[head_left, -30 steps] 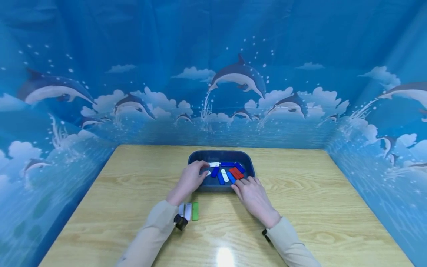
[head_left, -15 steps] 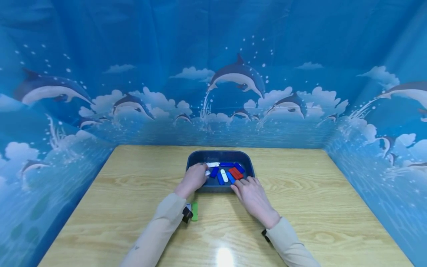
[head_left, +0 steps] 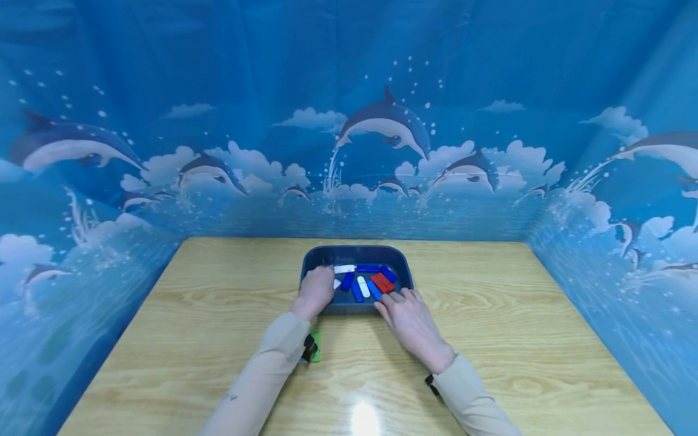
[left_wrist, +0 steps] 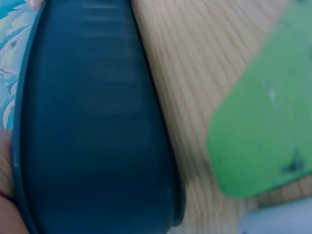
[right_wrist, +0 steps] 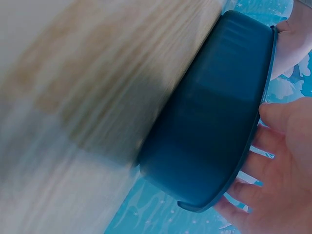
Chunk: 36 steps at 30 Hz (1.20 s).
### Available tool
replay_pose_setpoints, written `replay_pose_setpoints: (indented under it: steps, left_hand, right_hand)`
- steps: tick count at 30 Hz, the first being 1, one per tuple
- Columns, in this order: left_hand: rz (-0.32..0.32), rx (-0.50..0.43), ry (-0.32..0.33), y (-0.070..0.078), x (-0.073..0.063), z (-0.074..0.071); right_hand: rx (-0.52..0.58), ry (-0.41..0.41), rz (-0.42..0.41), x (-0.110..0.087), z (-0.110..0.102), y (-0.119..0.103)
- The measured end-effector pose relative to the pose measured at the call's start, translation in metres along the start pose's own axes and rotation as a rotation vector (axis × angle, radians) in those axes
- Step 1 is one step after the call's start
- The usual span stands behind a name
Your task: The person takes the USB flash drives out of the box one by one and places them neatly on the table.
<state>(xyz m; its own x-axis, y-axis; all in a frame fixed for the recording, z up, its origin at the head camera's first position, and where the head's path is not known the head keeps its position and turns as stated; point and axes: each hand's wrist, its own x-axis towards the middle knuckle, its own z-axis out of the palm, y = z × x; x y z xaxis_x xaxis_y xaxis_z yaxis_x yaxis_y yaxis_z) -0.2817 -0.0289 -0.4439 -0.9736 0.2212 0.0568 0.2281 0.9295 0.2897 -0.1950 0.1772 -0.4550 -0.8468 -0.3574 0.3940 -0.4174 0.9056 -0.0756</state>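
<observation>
A dark blue tray (head_left: 355, 309) stands on the wooden table and holds several flat oblong pieces that look like USB sticks: red (head_left: 383, 283), white (head_left: 363, 286) and blue (head_left: 357, 292) ones. My left hand (head_left: 317, 288) reaches over the tray's left end, close beside a small white piece (head_left: 337, 283); its fingertips are hidden, and I cannot tell whether they pinch anything. Over the front right rim lies my right hand (head_left: 408, 315), fingers loosely extended and spread. Its fingertips drop behind the rim near a light blue piece (head_left: 374, 289).
A green piece (left_wrist: 265, 126) and a pale piece (left_wrist: 280, 219) lie on the table in front of the tray, partly covered by the left wrist in the head view. A dolphin-print curtain (head_left: 349, 121) encloses the table (head_left: 501, 315) at the back and sides.
My left hand has turned, its fingers drawing together out of sight, and its forearm has swung right over the loose pieces on the table. The right hand stays at the rim.
</observation>
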Motion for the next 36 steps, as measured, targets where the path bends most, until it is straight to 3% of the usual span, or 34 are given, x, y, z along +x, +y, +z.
replay_pose_setpoints:
  steps: [5,11,18,23,36]
  left_hand:
    - [-0.028,0.011,-0.057,0.0,0.001,-0.001]
    - [-0.006,-0.008,-0.026,-0.001,0.001,-0.001]
    - [-0.013,-0.164,0.043,-0.001,0.001,-0.001]
    - [-0.031,-0.275,0.053,0.0,-0.001,-0.005]
    - [-0.013,-0.557,0.024,0.013,-0.035,-0.033]
  right_hand:
    - [0.0,0.008,-0.006,0.0,0.0,0.0]
    - [0.002,0.002,-0.004,0.0,0.001,-0.001]
    - [0.007,0.015,-0.004,0.0,0.001,-0.001]
    - [0.016,0.017,-0.003,0.0,0.002,-0.001]
    - [0.016,0.005,0.017,0.0,0.0,-0.002]
